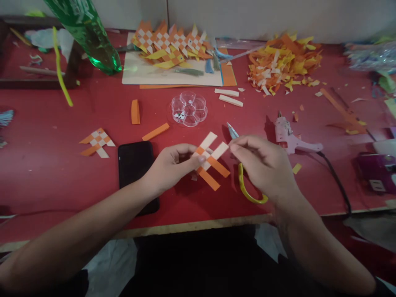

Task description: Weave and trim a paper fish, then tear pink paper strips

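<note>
My left hand (177,165) pinches a woven piece of orange and cream paper strips (206,160) between thumb and fingers, its loose strip ends sticking out. The closed fingertips of my right hand (262,165) meet the end of one cream strip; exactly how they grip it is hard to see. Partly beneath my right hand lie scissors with a yellow handle (247,194), blades pointing away. A black phone (134,161) is under my left forearm. Further left lies a woven paper fish (98,142) in the same two colours.
Folded orange strips (135,112) and a clear flower-shaped bead case (189,109) lie ahead. A pink glue gun (292,138) with its cord is at right. Behind stand a green bottle (89,37), several finished paper fish (170,41) and a heap of paper scraps (283,62).
</note>
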### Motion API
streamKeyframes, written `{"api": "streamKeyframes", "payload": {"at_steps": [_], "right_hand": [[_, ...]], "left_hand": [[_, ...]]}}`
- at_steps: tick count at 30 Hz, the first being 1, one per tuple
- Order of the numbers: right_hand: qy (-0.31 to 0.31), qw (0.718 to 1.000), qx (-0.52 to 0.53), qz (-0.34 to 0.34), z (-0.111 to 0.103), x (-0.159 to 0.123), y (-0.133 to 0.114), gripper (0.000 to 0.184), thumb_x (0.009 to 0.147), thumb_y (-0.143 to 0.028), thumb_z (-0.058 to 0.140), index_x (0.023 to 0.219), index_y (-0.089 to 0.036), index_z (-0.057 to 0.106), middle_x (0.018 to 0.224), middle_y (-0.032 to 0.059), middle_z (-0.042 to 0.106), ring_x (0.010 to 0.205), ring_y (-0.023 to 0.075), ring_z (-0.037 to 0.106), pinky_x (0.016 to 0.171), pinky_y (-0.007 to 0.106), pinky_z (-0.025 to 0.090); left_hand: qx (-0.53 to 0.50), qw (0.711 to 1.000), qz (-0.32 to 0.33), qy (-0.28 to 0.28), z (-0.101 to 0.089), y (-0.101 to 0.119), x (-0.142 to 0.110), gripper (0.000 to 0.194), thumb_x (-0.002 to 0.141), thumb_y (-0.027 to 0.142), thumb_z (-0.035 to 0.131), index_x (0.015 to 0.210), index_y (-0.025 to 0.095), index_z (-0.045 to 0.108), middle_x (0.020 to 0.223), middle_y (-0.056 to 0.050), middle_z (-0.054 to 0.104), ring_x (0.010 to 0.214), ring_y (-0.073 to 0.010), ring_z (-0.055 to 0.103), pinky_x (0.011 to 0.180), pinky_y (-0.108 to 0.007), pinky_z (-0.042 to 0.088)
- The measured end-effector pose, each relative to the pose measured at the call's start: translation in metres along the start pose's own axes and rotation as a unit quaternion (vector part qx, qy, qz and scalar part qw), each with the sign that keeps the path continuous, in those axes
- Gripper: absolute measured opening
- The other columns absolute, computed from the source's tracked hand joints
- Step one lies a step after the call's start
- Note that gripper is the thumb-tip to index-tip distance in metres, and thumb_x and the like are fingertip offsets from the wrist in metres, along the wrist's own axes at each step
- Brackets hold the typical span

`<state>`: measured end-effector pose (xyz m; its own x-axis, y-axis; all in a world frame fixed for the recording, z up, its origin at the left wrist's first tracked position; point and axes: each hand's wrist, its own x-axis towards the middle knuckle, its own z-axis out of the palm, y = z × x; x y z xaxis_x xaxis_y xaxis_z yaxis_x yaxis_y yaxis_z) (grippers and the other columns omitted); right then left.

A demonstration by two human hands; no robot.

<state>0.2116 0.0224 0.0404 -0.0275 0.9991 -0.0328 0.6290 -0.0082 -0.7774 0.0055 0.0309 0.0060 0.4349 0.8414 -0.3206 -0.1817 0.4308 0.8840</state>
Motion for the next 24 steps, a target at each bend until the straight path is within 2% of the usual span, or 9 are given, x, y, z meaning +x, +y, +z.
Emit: {"api": "streamKeyframes", "payload": {"at_steps": [3,6,8,11,13,15,17,20,24], "right_hand": [[-0.041,0.984,0.169,0.041,0.001,-0.001,-0.002,0.017,0.090,-0.036,0.059,0.103,-0.025,0.060,0.099,0.0041,0.070,0.090,0.0204,0.067,0.073,0.033,0.053],[-0.079,0.981,0.170,0.044,0.003,-0.001,-0.005,0.029,0.082,-0.035,0.072,0.104,-0.023,0.058,0.090,0.0026,0.070,0.075,0.0162,0.066,0.061,0.028,0.052],[-0.066,0.984,0.160,0.043,0.006,-0.002,-0.006,0.024,0.081,-0.034,0.073,0.096,-0.022,0.059,0.081,0.0008,0.068,0.066,0.0138,0.064,0.057,0.026,0.050],[-0.023,0.982,0.181,0.040,0.008,-0.004,-0.005,0.017,0.083,-0.033,0.070,0.090,-0.022,0.059,0.080,0.0004,0.067,0.070,0.0140,0.066,0.062,0.026,0.052],[-0.023,0.984,0.168,0.045,0.006,-0.008,-0.001,0.016,0.084,-0.033,0.069,0.089,-0.023,0.058,0.080,0.0010,0.067,0.071,0.0150,0.067,0.063,0.027,0.053],[-0.029,0.994,0.101,0.042,0.000,-0.015,0.007,0.015,0.086,-0.035,0.065,0.090,-0.022,0.058,0.082,0.0028,0.068,0.073,0.0171,0.067,0.065,0.030,0.053],[-0.024,0.999,-0.038,0.016,-0.009,-0.024,0.017,0.015,0.090,-0.036,0.059,0.093,-0.022,0.059,0.087,0.0060,0.067,0.079,0.0215,0.067,0.071,0.037,0.053],[-0.039,0.965,-0.260,-0.018,-0.024,-0.042,0.036,0.020,0.091,-0.037,0.050,0.094,-0.019,0.058,0.093,0.0127,0.065,0.088,0.0302,0.063,0.078,0.049,0.050],[-0.050,0.935,-0.350,0.022,-0.036,-0.058,0.054,0.032,0.085,-0.037,0.053,0.107,-0.015,0.057,0.100,0.0173,0.063,0.093,0.0348,0.063,0.080,0.053,0.051]], "left_hand": [[0.082,0.996,0.012,-0.032,0.000,0.001,-0.003,0.011,0.081,0.026,0.073,0.081,0.015,0.073,0.075,-0.002,0.069,0.063,-0.0096,0.060,0.062,-0.020,0.050],[0.145,0.986,0.015,-0.076,0.000,0.001,-0.005,0.012,0.081,0.027,0.073,0.079,0.015,0.072,0.074,-0.002,0.068,0.067,-0.0109,0.060,0.063,-0.020,0.048],[0.124,0.989,0.016,-0.082,-0.001,0.002,-0.006,0.012,0.080,0.026,0.074,0.078,0.015,0.069,0.075,-0.002,0.067,0.067,-0.0108,0.060,0.063,-0.020,0.048],[0.040,0.997,0.020,-0.058,0.000,0.003,-0.005,0.017,0.078,0.022,0.076,0.076,0.016,0.061,0.074,0.001,0.065,0.066,-0.0086,0.061,0.064,-0.018,0.050],[-0.007,0.999,0.021,-0.031,0.000,0.004,-0.004,0.019,0.078,0.020,0.077,0.076,0.017,0.058,0.073,0.003,0.064,0.063,-0.0066,0.060,0.061,-0.016,0.050],[-0.044,0.999,0.023,0.002,0.000,0.003,-0.003,0.017,0.079,0.020,0.076,0.078,0.018,0.059,0.073,0.004,0.065,0.062,-0.0059,0.060,0.060,-0.015,0.050],[-0.070,0.997,0.024,0.032,-0.001,0.001,-0.001,0.014,0.079,0.020,0.075,0.081,0.019,0.061,0.076,0.004,0.066,0.065,-0.0068,0.062,0.061,-0.015,0.052],[-0.082,0.995,0.035,0.054,-0.002,-0.003,0.000,0.009,0.080,0.018,0.074,0.087,0.019,0.068,0.081,0.003,0.069,0.072,-0.0078,0.065,0.068,-0.016,0.055],[-0.071,0.995,0.040,0.062,-0.004,-0.003,0.000,0.028,0.079,0.018,0.077,0.105,0.024,0.067,0.085,0.003,0.073,0.074,-0.0075,0.068,0.068,-0.014,0.055]]}}
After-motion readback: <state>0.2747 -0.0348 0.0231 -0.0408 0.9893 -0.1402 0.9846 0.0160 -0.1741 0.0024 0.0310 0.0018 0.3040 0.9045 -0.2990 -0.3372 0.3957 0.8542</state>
